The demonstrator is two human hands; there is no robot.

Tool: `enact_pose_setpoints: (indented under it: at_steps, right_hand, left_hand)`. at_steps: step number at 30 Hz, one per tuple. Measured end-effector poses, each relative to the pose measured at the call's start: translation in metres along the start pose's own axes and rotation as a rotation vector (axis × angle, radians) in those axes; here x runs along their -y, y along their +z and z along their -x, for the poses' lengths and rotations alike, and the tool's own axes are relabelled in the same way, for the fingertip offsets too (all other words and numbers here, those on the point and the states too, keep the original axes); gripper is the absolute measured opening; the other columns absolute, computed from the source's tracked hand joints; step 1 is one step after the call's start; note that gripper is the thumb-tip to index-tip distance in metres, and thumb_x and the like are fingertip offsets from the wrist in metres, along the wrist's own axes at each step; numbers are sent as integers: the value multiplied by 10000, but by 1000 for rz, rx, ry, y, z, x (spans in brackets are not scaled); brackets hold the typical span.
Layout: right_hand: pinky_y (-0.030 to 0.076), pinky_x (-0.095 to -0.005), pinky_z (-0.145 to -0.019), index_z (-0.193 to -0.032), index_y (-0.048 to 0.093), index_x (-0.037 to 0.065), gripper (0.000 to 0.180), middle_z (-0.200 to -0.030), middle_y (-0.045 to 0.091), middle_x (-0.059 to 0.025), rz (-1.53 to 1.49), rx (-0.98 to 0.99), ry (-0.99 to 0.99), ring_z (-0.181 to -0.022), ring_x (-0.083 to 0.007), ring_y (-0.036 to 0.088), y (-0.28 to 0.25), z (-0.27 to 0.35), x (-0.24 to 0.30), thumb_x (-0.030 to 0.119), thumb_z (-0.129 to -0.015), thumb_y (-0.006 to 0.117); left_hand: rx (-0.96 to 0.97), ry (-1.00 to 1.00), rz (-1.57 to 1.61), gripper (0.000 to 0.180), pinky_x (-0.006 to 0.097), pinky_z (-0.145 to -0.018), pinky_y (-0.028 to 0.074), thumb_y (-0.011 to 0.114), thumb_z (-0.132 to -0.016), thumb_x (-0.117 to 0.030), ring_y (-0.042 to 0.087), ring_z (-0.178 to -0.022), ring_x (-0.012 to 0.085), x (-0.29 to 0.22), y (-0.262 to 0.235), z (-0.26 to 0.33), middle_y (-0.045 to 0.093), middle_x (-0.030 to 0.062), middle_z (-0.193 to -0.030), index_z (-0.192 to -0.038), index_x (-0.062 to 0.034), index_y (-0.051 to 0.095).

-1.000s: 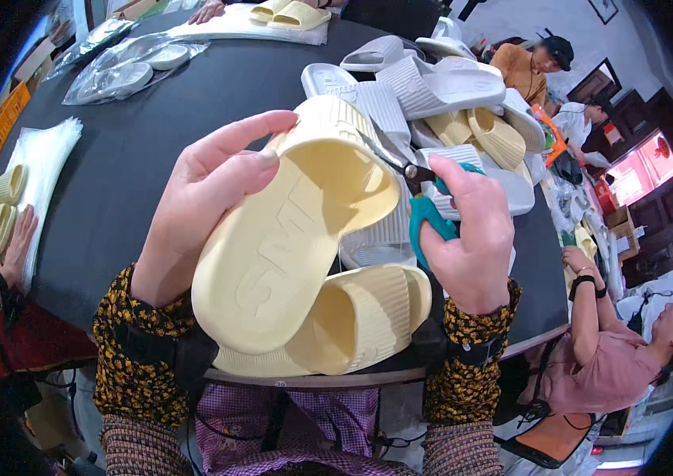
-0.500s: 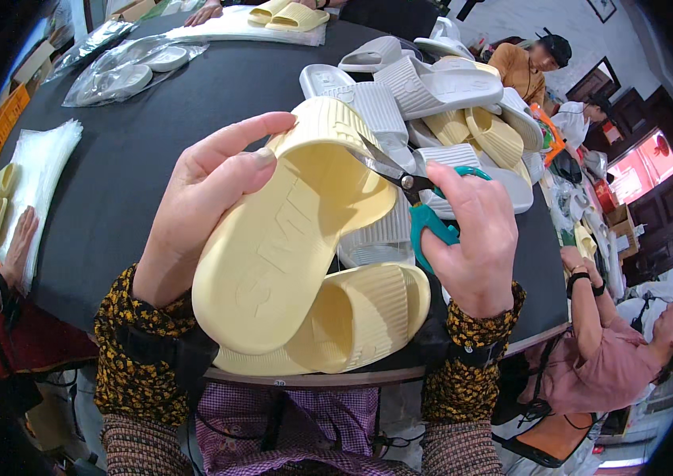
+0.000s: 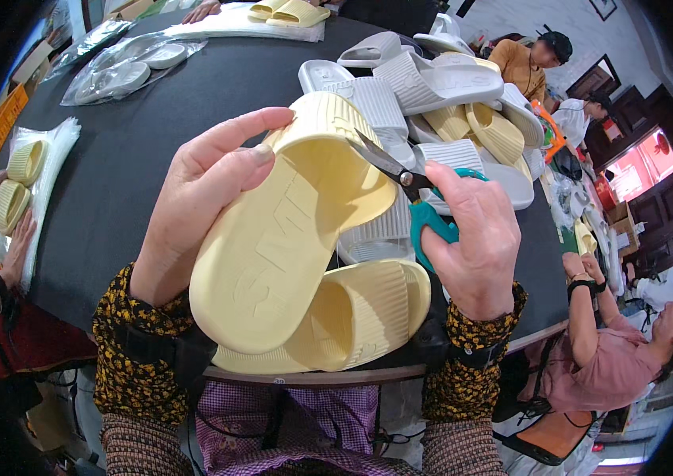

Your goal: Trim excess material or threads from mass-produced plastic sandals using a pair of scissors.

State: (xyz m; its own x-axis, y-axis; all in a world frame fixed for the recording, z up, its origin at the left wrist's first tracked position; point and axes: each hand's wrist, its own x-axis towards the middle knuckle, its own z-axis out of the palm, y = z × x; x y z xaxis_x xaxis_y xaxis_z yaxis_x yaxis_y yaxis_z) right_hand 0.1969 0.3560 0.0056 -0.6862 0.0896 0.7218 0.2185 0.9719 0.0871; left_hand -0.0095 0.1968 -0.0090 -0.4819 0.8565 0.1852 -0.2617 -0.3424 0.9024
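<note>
- Left hand (image 3: 198, 210) gripping pale yellow slide sandal (image 3: 289, 230), sole up, near table edge.
- Right hand (image 3: 471, 242) clenched on teal-handled scissors (image 3: 408, 186), blades parted at strap rim.
- Trimming apparently underway; mate sandal (image 3: 360, 317) beneath, heap of slides (image 3: 448, 103) far right seemingly waiting.

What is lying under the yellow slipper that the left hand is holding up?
Under the held yellow slipper lies a second yellow slipper on the dark table, strap side up. Its left part is covered, so that end cannot be seen. A white ribbed slipper shows just behind.
</note>
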Motion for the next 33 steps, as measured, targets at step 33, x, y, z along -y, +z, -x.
enact_pose_setpoints:
  at_steps: [33]
  right_hand:
    - [381,-364,-778,-1175,624,137,587,-984,565,-33,137,-21,29,-882,-214,505,3,0,11,57,-599,703]
  left_hand:
    - [22,26,-74,410,215,-656,509,519,-894,-96,636,-732,82,5,5,3,673,91,-871,-1278,43,490]
